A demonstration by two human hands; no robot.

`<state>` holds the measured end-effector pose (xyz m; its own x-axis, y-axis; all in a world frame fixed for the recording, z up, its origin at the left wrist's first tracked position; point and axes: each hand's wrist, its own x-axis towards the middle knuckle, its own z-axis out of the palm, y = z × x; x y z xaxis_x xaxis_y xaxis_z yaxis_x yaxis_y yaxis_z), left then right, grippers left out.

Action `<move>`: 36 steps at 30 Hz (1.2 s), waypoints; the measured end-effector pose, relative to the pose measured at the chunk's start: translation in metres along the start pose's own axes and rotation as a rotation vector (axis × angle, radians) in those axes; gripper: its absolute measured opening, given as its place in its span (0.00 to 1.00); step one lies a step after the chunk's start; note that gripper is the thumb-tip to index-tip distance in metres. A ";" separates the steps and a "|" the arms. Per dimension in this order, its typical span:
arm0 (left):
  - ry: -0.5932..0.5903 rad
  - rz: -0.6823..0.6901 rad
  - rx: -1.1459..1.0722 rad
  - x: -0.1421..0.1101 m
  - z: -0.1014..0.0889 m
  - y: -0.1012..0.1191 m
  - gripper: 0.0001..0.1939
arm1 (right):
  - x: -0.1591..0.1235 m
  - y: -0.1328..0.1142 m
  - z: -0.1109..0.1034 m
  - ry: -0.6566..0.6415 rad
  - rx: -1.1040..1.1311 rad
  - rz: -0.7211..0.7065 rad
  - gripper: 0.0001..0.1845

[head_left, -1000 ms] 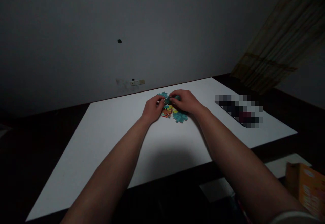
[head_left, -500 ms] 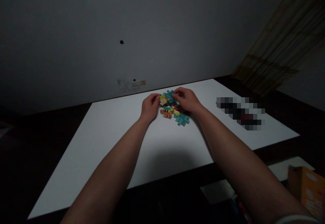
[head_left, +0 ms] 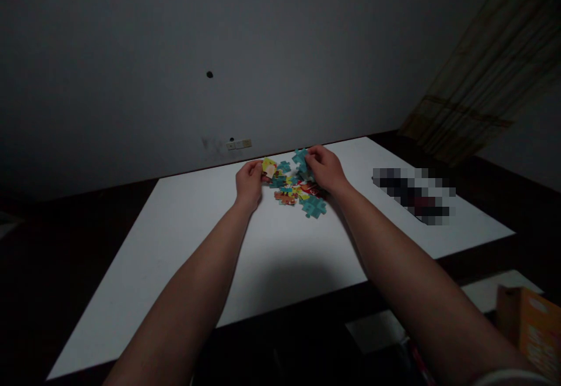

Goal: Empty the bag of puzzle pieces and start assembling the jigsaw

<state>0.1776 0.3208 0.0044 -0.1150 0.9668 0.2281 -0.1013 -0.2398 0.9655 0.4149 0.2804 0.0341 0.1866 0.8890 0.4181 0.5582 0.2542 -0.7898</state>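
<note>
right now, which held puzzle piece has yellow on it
The yellow-and-cream piece in the left hand; the right hand holds a teal one.

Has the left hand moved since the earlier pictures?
Yes. Judged against the wall socket, the left hand has shifted left, so it now sits more directly below the socket.

Yellow-and-cream puzzle piece [head_left: 269, 168] in left hand [head_left: 249, 185]; teal piece [head_left: 300, 157] in right hand [head_left: 325, 168], both raised above colorful pile [head_left: 294, 190]

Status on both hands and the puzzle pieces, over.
Left hand: gripping yellow piece. Right hand: gripping teal piece. Loose pile between them. No obstruction visible.
</note>
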 end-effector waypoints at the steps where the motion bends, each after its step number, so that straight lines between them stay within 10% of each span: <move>1: 0.009 -0.007 -0.012 0.000 0.000 0.000 0.12 | 0.000 0.000 0.000 -0.004 0.000 -0.005 0.11; 36: 0.033 -0.184 -0.076 -0.015 -0.004 0.032 0.09 | -0.014 -0.009 0.009 -0.128 0.038 -0.069 0.10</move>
<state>0.1724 0.2984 0.0316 -0.1193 0.9919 0.0434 -0.1981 -0.0666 0.9779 0.4003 0.2691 0.0317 0.0429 0.9096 0.4132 0.5345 0.3285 -0.7787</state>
